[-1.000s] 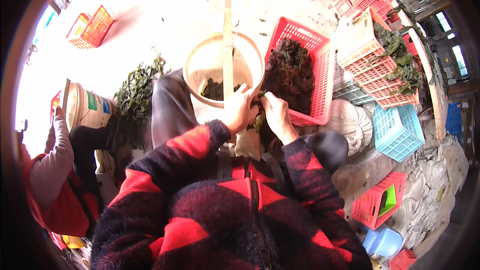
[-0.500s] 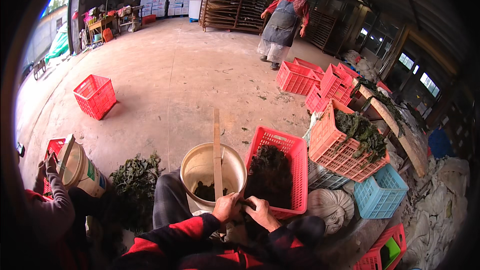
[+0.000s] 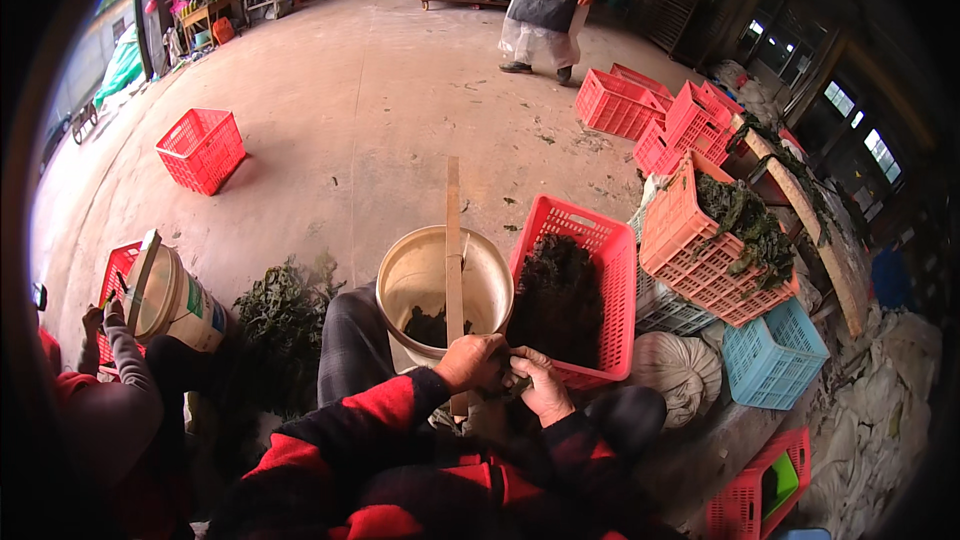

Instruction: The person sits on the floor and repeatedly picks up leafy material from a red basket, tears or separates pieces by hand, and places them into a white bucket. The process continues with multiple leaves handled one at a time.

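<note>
My left hand (image 3: 472, 362) and my right hand (image 3: 543, 385) are close together over my lap, just at the near rim of a cream bucket (image 3: 398, 280). Both are closed on a small dark green piece of seaweed (image 3: 514, 383), mostly hidden by the fingers. A flat wooden strip (image 3: 453, 230) runs across the bucket's top, and its near part passes beside my left hand. Dark seaweed scraps (image 3: 427, 326) lie at the bucket's bottom. To the right, a red crate (image 3: 622, 290) holds a heap of dark seaweed (image 3: 556, 305).
At left, another person's hands (image 3: 103, 320) are beside a lidded bucket (image 3: 190, 310). A seaweed pile (image 3: 285, 320) lies between us. An orange crate of seaweed (image 3: 715, 265), a blue crate (image 3: 775, 355) and a tied sack (image 3: 677, 375) stand right. Ahead, a person in an apron (image 3: 542, 15) stands near red crates (image 3: 620, 102).
My view has tipped downward, so the scene sits higher in the picture. The aproned person has stepped nearer. My hands stay together, the right one's fingers bent differently around the seaweed.
</note>
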Tool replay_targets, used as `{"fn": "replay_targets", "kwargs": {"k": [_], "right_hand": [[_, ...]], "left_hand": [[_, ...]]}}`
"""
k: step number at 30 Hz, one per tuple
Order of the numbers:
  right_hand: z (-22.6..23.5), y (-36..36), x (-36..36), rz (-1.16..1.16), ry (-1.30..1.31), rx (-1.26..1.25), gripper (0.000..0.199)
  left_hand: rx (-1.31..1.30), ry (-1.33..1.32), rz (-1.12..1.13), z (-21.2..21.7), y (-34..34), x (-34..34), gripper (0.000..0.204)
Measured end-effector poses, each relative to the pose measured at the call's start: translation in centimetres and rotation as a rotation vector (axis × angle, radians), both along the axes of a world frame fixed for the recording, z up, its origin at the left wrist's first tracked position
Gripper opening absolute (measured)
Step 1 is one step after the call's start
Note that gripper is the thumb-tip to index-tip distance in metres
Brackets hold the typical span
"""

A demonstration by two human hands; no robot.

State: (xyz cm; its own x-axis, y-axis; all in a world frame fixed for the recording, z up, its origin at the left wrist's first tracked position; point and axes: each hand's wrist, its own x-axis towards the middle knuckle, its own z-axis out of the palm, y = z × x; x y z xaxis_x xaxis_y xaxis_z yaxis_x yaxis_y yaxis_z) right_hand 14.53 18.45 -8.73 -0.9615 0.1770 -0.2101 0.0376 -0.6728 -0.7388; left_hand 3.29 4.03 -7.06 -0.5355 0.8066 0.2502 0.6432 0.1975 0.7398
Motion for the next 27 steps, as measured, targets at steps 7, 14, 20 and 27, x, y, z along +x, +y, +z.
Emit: {"fn": "replay_targets", "kwargs": {"k": [7, 14, 20, 27], "right_hand": [[2.9, -0.3, 0.3, -0.001, -0.107, 0.718, 0.025], [3.0, -0.3, -0.2, 0.028, -0.006, 0.378, 0.030], [3.2, 0.0, -0.3, 0.066, -0.002, 0.139, 0.036], [3.3, -0.2, -0.4, 0.115, 0.049, 0.426, 0.040]], "left_hand": [[0.119, -0.019, -0.035, 1.2, -0.7, -0.1, 0.033], [0.278, 0.319, 0.048, 2.6, -0.4, 1.2, 0.041], [0.204, -0.129, 0.084, 2.2, -0.2, 1.1, 0.022], [0.398, -0.971, 0.165, -0.3, 0.2, 0.8, 0.012]]}}
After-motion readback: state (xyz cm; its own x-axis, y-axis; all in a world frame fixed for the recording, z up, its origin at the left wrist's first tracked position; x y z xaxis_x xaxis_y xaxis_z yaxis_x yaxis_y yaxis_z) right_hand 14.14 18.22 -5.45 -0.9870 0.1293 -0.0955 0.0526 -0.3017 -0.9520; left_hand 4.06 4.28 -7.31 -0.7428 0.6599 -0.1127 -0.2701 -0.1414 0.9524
